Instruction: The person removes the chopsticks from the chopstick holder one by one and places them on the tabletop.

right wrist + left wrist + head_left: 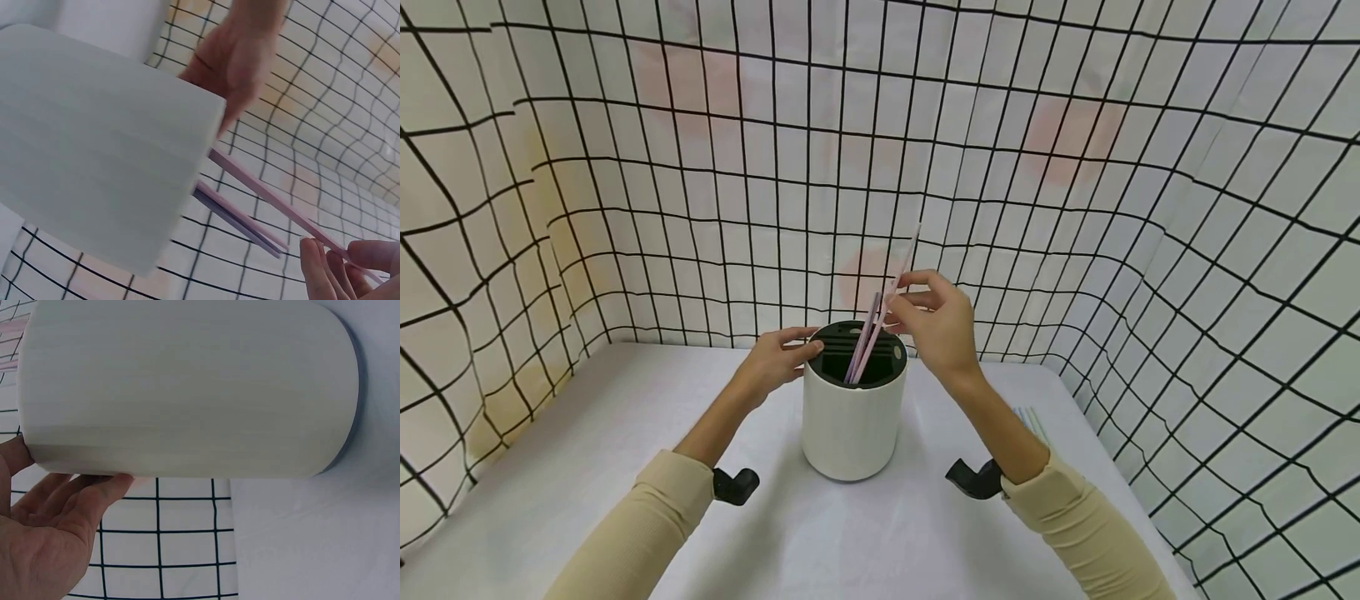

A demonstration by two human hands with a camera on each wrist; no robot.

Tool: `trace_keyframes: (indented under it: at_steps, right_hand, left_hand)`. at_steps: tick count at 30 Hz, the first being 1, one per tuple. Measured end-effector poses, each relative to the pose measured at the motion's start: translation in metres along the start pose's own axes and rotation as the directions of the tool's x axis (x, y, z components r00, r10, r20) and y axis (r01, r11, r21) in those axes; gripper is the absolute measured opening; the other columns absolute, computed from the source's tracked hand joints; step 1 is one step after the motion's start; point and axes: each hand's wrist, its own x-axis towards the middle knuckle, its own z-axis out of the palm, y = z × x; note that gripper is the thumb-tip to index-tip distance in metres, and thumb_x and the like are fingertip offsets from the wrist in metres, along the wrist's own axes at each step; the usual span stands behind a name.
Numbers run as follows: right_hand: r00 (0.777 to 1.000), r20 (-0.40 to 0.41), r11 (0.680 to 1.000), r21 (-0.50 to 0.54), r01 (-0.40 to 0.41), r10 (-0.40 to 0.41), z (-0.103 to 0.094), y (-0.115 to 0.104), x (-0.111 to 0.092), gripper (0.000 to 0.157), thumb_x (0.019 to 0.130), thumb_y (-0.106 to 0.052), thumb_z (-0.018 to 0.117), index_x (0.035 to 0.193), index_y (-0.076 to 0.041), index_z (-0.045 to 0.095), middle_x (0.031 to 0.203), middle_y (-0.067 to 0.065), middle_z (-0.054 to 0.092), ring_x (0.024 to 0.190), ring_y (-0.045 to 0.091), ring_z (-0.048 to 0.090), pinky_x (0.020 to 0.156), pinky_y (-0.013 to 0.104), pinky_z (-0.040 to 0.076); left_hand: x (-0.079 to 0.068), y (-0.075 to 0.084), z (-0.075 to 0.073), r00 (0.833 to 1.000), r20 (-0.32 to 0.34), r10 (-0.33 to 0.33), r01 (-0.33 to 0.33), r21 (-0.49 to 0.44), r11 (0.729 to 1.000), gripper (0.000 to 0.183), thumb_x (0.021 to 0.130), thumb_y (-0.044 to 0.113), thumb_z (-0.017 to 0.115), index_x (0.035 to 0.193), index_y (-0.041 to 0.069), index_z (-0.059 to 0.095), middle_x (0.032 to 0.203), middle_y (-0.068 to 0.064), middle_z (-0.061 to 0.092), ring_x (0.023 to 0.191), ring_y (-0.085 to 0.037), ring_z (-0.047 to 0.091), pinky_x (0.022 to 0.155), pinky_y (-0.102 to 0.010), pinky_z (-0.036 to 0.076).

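Note:
A white cylindrical utensil holder (852,433) with a black divided top stands upright on the table. My left hand (772,364) grips its upper left side, thumb on the rim and fingers against the wall; the left wrist view shows this hand (62,531) at the holder's (187,394) upper end. Above the opening, my right hand (938,323) pinches a long thin pink stick (912,250) between thumb and fingers. That stick slants down into the front compartment, where its lower end is hidden. Shorter pink and purple sticks (240,224) lean in the holder beside it.
Several pale blue and green sticks (1030,423) lie on the white table (865,550), partly behind my right forearm. Black wire grid panels (760,208) enclose the left, back and right sides. Black mounts (976,479) stick out at both wrists.

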Motion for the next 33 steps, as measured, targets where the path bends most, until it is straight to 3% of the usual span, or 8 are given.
trace_keyframes:
  at_steps: [9, 14, 26, 33]
  right_hand:
    - [0.994, -0.100, 0.998, 0.035, 0.054, -0.050, -0.027, -0.030, 0.013, 0.019, 0.093, -0.005, 0.071, 0.111, 0.001, 0.067, 0.091, 0.021, 0.073, 0.075, 0.030, 0.076, 0.073, 0.037, 0.066]
    - [0.990, -0.137, 0.997, 0.064, 0.052, -0.043, -0.045, -0.036, 0.016, 0.018, 0.093, -0.005, 0.071, 0.109, 0.001, 0.068, 0.087, 0.017, 0.074, 0.074, 0.026, 0.076, 0.073, 0.037, 0.066]
    - [0.985, -0.132, 0.987, 0.134, -0.090, 0.107, -0.082, -0.013, 0.006, 0.017, 0.094, -0.006, 0.072, 0.109, 0.000, 0.067, 0.088, 0.010, 0.075, 0.075, 0.025, 0.075, 0.072, 0.040, 0.066]
    - [0.967, -0.127, 0.971, 0.128, -0.204, 0.221, -0.107, 0.009, -0.001, 0.021, 0.093, -0.008, 0.073, 0.111, 0.001, 0.067, 0.088, 0.005, 0.076, 0.072, 0.020, 0.075, 0.070, 0.036, 0.066]
  left_hand:
    - [-0.001, 0.001, -0.001, 1.000, 0.006, -0.003, 0.003, -0.006, 1.000, 0.053, 0.103, 0.027, 0.062, 0.152, 0.012, 0.048, 0.149, -0.018, 0.054, 0.139, -0.033, 0.053, 0.111, -0.047, 0.049]
    - [-0.001, 0.002, -0.001, 1.000, 0.006, 0.001, -0.001, -0.006, 1.000, 0.053, 0.104, 0.027, 0.061, 0.153, 0.012, 0.047, 0.150, -0.019, 0.053, 0.139, -0.033, 0.052, 0.111, -0.047, 0.049]
    - [-0.001, 0.000, 0.000, 1.000, 0.003, -0.008, 0.008, 0.006, 1.000, 0.054, 0.104, 0.028, 0.061, 0.153, 0.012, 0.046, 0.150, -0.018, 0.053, 0.139, -0.033, 0.052, 0.112, -0.047, 0.048]
    - [-0.001, 0.001, 0.000, 1.000, 0.005, -0.009, 0.009, 0.009, 1.000, 0.054, 0.104, 0.028, 0.061, 0.154, 0.012, 0.046, 0.151, -0.018, 0.052, 0.140, -0.033, 0.051, 0.113, -0.047, 0.048]
